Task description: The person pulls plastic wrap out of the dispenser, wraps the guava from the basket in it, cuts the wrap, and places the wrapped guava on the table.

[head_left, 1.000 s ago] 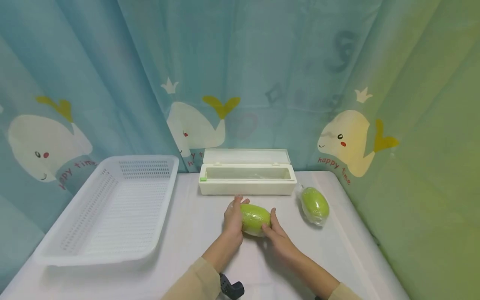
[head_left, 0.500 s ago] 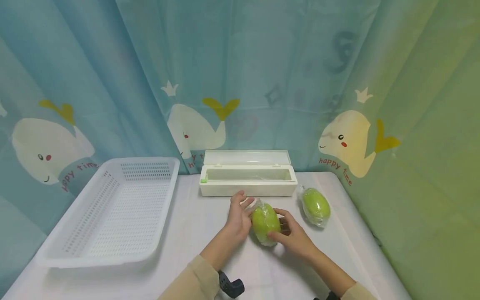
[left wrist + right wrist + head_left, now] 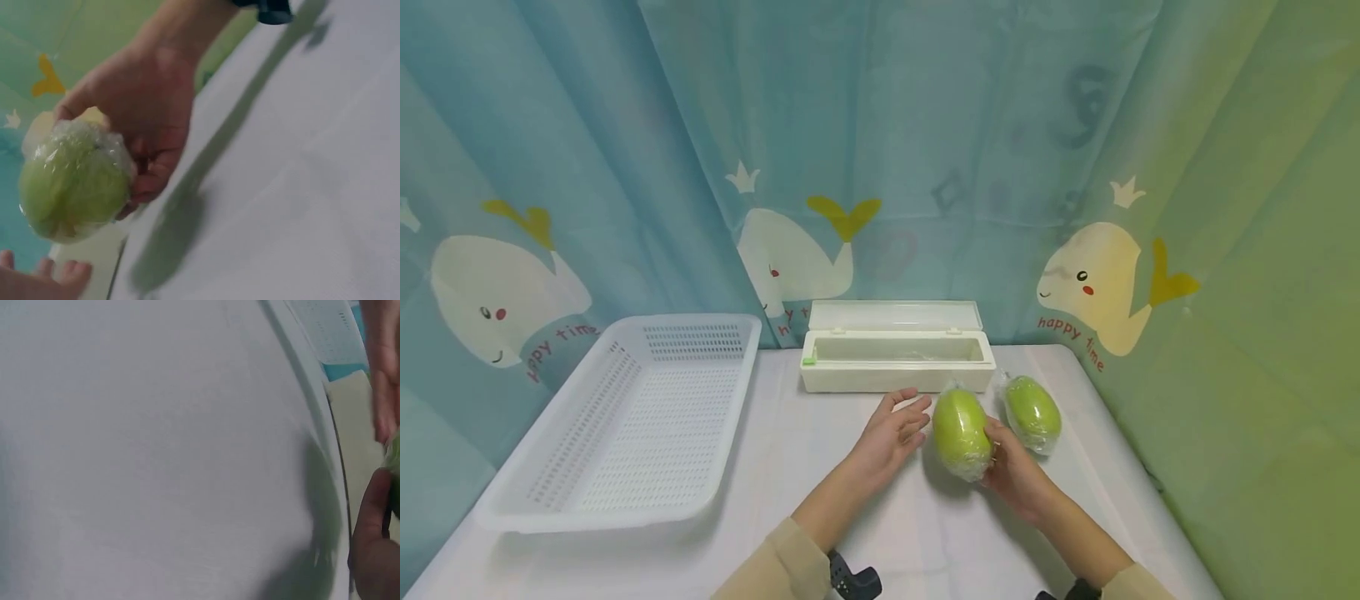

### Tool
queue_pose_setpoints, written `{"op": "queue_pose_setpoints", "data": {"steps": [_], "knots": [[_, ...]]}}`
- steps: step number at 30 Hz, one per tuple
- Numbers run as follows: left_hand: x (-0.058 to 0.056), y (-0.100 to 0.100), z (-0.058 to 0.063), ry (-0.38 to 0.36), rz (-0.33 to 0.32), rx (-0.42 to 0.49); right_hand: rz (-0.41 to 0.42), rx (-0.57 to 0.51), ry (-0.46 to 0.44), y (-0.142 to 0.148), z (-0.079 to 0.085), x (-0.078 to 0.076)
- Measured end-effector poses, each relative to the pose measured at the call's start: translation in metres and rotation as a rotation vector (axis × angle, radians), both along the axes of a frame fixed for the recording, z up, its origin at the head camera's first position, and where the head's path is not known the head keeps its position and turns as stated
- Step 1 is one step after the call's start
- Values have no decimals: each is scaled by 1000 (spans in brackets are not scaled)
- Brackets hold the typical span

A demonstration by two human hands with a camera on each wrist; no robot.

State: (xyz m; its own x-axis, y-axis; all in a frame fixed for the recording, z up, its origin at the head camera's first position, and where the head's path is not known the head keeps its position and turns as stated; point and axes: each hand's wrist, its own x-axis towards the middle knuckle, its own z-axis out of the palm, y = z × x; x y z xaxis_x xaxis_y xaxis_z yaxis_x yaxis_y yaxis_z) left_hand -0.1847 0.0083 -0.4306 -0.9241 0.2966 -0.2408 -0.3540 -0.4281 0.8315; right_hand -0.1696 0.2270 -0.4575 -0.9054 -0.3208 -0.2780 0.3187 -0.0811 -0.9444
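My right hand (image 3: pixel 1018 479) holds a smooth green oval fruit (image 3: pixel 961 433) wrapped in clear cling film, raised above the white table. In the left wrist view the thumb and fingers of that hand curl round the fruit (image 3: pixel 72 187), and the film is bunched on top. Just left of the fruit is my left hand (image 3: pixel 883 442), its fingers loosely spread with nothing in them. A second film-wrapped green fruit (image 3: pixel 1032 410) lies on the table, right of the held one. The right wrist view catches only an edge of the held fruit.
Behind the hands stands a long white cling film dispenser (image 3: pixel 898 379), lid raised, with a green slider at its left end. A white perforated basket (image 3: pixel 587 522) occupies the left of the table. Printed curtains hang behind the table and along its right side.
Both hands held the fruit earlier. The left hand has let go, while the right hand has turned the fruit more upright and carried it right, towards the second fruit.
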Motion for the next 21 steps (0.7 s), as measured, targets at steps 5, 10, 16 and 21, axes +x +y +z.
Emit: {"op": "queue_pose_setpoints", "data": {"steps": [5, 10, 16, 21], "knots": [[6, 1, -5, -35, -74, -131, -110, 82, -14, 1, 0, -5], [3, 7, -14, -46, -110, -96, -174, 213, -25, 0, -1, -8], [-3, 14, -23, -46, -113, -99, -198, 304, 13, 0, -4, -9], [-7, 16, -30, -30, -137, -222, -178, 389, 43, 2, -2, -7]]}}
